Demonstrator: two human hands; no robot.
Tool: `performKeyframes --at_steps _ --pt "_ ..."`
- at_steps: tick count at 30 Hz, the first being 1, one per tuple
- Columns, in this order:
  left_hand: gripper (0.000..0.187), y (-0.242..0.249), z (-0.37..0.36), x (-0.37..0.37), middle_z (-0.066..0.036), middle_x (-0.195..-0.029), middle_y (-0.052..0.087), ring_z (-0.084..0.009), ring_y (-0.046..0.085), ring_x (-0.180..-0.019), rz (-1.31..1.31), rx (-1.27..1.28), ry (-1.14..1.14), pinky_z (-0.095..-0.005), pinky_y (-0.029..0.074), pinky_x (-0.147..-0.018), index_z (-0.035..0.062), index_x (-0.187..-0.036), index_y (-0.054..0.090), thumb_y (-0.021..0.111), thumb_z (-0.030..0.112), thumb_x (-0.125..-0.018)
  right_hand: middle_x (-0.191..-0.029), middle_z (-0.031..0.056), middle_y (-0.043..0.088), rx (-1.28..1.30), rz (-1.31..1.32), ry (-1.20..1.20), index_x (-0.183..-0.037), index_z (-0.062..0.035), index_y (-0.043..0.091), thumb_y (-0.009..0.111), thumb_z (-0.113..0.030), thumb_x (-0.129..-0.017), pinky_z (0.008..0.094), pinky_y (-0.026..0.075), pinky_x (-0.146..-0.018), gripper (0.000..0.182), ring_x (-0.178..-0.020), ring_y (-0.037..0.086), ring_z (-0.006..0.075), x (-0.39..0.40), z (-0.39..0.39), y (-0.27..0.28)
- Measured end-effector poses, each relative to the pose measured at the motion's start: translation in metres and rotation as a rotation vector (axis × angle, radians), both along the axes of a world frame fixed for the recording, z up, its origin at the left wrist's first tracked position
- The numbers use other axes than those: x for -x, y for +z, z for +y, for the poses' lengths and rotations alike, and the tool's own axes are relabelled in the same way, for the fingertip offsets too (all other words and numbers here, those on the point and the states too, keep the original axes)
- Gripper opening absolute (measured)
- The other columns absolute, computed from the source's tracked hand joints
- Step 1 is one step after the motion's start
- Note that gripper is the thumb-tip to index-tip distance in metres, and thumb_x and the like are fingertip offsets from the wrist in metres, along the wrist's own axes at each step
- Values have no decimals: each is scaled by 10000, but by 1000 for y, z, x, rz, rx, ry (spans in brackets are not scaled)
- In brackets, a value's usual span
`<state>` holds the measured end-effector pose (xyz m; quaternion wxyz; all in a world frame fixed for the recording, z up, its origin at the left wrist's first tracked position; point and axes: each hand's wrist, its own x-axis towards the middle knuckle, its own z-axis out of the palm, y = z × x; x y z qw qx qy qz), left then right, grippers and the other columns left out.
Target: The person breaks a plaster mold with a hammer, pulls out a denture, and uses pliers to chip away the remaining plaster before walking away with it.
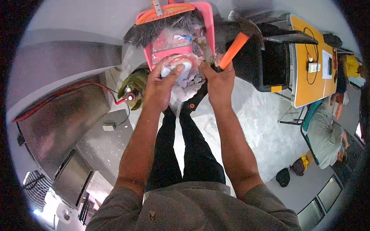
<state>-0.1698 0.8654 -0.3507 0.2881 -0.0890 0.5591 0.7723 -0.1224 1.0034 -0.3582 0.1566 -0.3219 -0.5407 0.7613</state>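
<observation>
A clear plastic bag (pixel 185 92) with grey and white rubble pieces hangs between my two hands in front of my legs. My left hand (pixel 163 84) is closed on the bag's left side, its thumb pressing a white flat piece (pixel 178 70). My right hand (pixel 220 82) is wrapped round a hammer (pixel 236 51) with an orange handle, its dark head pointing up and right. Its fingers are also by the bag's edge. A worn flat strip (pixel 204 47), perhaps a blade, rises beside the right fingers. Behind the hands is a pink dustpan (pixel 210 23) with bits of debris.
A broom (pixel 165 29) with dark bristles lies across the dustpan. At left stands a greenish cylinder (pixel 133 86) with a red hose (pixel 104 86). An orange-topped table (pixel 304 84) and a black chair (pixel 266 65) are at right. A seated person (pixel 325 134) is farther right.
</observation>
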Motion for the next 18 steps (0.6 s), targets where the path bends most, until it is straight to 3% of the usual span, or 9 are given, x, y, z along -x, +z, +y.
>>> performKeyframes --at_steps 2,4,5,7,8,9,11,14,18 --pt "309 7 6 -7 -85 -1090 646 -190 625 -996 105 155 -29 -330 491 -876 45 -1169 598 660 111 -874 -709 -4 533 -340 -51 -72 -837 -78 451 750 -49 -780 234 426 -559 305 -605 499 92 -3 -5 -10" --pt "317 18 13 -14 -89 -1099 645 -174 617 -997 361 475 -48 -314 480 -877 56 -1184 600 658 135 -883 -710 1 534 -373 -41 -115 -837 -69 458 748 -54 -781 237 430 -571 296 -621 503 96 -3 -15 -7" --pt "317 10 13 -13 -89 -1099 645 -174 617 -997 362 475 -47 -314 480 -877 56 -1184 600 658 135 -883 -710 5 536 -408 -28 -157 -836 -60 464 747 -59 -782 241 433 -583 289 -637 507 99 -2 -20 -5" --pt "330 -2 18 -9 -97 -1110 643 -147 602 -991 791 724 4 -295 471 -872 50 -1189 594 663 160 -885 -712 9 539 -393 -30 -157 -835 -61 470 745 -64 -783 243 434 -588 280 -647 510 96 -2 -27 6" --pt "319 -6 16 -9 -104 -1123 630 -191 606 -1030 626 621 33 -318 463 -916 42 -1177 592 654 155 -885 -713 14 541 -376 -34 -156 -834 -62 476 743 -70 -784 244 434 -592 272 -657 513 92 -3 -29 9" --pt "319 -5 13 -3 -104 -1123 630 -191 606 -1030 627 620 35 -318 463 -916 42 -1177 592 654 155 -885 -713 14 541 -378 -32 -155 -834 -62 476 743 -70 -784 244 434 -592 272 -657 513 92 -3 -27 7" --pt "354 -7 2 8 -67 -1067 643 -142 597 -970 44 174 90 -289 465 -869 33 -1168 591 697 176 -862 -716 8 547 -389 -158 -71 -842 -55 490 745 -90 -786 249 434 -588 263 -655 515 86 -9 -19 0" --pt "399 -10 -7 9 -68 -1049 645 -138 600 -953 54 67 71 -288 472 -856 42 -1172 586 738 152 -820 -757 -27 504 -451 -108 45 -834 -103 440 752 -18 -781 192 386 -501 328 -593 480 36 2 -7 13" --pt "381 -6 -7 9 -70 -1023 651 -138 620 -919 12 -36 53 -290 493 -828 42 -1139 592 747 120 -799 -726 -20 529 -338 -44 69 -825 -110 444 751 -40 -788 205 385 -472 317 -546 493 47 5 -1 4"
